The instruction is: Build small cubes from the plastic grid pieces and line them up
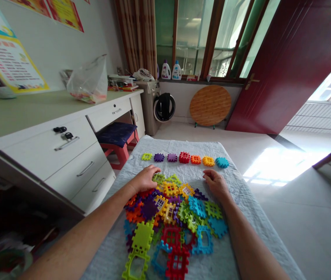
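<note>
Left hand (145, 179): at the upper left edge of the pile, beside a lime frame piece (159, 178); fingers parted, with that piece at the gap, but whether they grip it I cannot tell.
Right hand (217, 186): just beyond the pile's upper right edge, over the cloth; fingers curled and slightly apart, nothing visible in them.
Pile (169, 212): notched plastic pieces in lime, yellow, orange, red, purple and blue, overlapping between the forearms, lower centre of the frame.
Row (184, 157): 7 spots above the pile, left to right lime, dark purple, light purple, red, orange, yellow, blue; the red stands tallest.
Table (183, 146): covered by a pale, wrinkled cloth (250, 233).
Upper left: plastic bag (89, 79) on a desk (37, 107).
Upper centre: washing machine (149, 103), door open.
</note>
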Motion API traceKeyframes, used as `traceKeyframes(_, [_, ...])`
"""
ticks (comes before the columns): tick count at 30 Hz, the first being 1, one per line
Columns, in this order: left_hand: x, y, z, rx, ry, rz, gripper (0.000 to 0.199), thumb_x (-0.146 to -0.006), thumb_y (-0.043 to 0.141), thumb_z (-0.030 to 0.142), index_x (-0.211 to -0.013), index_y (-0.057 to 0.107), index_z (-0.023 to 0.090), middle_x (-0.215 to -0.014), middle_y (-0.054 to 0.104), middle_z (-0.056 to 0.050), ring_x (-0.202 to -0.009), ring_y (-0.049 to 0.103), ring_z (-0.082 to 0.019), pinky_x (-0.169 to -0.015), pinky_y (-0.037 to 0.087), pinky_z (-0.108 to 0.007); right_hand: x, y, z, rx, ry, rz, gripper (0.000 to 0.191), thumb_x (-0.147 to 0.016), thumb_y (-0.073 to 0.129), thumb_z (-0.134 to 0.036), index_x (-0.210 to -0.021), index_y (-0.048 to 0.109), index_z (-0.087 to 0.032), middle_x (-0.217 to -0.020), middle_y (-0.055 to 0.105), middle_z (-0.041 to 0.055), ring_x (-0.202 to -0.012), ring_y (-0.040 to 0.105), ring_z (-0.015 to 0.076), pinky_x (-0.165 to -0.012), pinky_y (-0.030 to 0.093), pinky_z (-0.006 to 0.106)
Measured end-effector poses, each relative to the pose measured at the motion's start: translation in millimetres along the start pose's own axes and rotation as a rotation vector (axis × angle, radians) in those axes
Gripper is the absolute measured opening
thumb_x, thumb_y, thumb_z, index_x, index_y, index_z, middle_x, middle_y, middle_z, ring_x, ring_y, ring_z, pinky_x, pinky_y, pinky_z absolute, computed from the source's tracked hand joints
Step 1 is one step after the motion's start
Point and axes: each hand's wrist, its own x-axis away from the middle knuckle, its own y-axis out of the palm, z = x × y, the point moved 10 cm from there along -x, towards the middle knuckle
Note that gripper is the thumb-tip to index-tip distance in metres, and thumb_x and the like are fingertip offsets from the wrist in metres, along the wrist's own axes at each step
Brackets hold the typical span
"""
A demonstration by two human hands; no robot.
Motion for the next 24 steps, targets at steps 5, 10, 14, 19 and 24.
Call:
traceKeyframes(5, [-1, 0.7, -2, 0.009, 0.006, -0.069, 0.054, -0.062, 0.056, 0.016, -0.116, 0.058, 0.019, -0.113, 0.06, -0.008, -0.106, 0.058, -0.023, -0.095, 0.044, -0.029, 0, -1, 1, 0.019, -0.002, 0.001, 0.028, -0.074, 0.054, -0.035, -0.095, 0.064, -0.017, -0.08, 0.068, 0.0048, -0.067, 0.058, 0.0177, -0.064, 0.047, 0.031])
traceKeyframes(10, [1, -30.3, -21, 0.07, -0.052, 0.084, 0.043, -0.074, 0.047, 0.019, -0.116, 0.058, 0.016, -0.119, 0.059, -0.008, -0.111, 0.056, -0.021, -0.101, 0.041, -0.03, -1, 0, 1, 0.023, 0.0, -0.014, 0.029, -0.075, 0.054, -0.036, -0.096, 0.064, -0.017, -0.081, 0.068, 0.0049, -0.068, 0.058, 0.0177, -0.065, 0.046, 0.031])
traceKeyframes(14, [-10, -50.2, -37, -0.025, -0.086, 0.211, 0.038, -0.075, 0.044, 0.016, -0.11, 0.061, 0.015, -0.119, 0.059, -0.009, -0.114, 0.055, -0.02, -0.104, 0.038, -0.03, 0, 0, -2, 0.024, -0.006, -0.011, 0.03, -0.075, 0.053, -0.036, -0.095, 0.064, -0.017, -0.078, 0.066, 0.0046, -0.067, 0.057, 0.0177, -0.064, 0.045, 0.031])
traceKeyframes(19, [-42, -40.1, -46, -0.189, -0.114, 0.187, 0.041, -0.073, 0.043, 0.008, -0.109, 0.062, 0.017, -0.12, 0.06, -0.009, -0.112, 0.056, -0.02, -0.102, 0.04, -0.031, 0, -2, -4, 0.026, -0.018, 0.0, 0.029, -0.074, 0.054, -0.036, -0.094, 0.064, -0.017, -0.077, 0.066, 0.0041, -0.065, 0.056, 0.0175, -0.063, 0.045, 0.031])
traceKeyframes(24, [-75, -23.2, -46, -0.227, -0.073, 0.124, 0.049, -0.069, 0.049, 0.009, -0.117, 0.058, 0.014, -0.126, 0.058, -0.013, -0.121, 0.049, -0.026, -0.105, 0.035, -0.036, -1, -1, 0, 0.021, -0.009, -0.003, 0.029, -0.074, 0.054, -0.037, -0.093, 0.065, -0.018, -0.075, 0.066, 0.0034, -0.066, 0.057, 0.0178, -0.064, 0.045, 0.031])
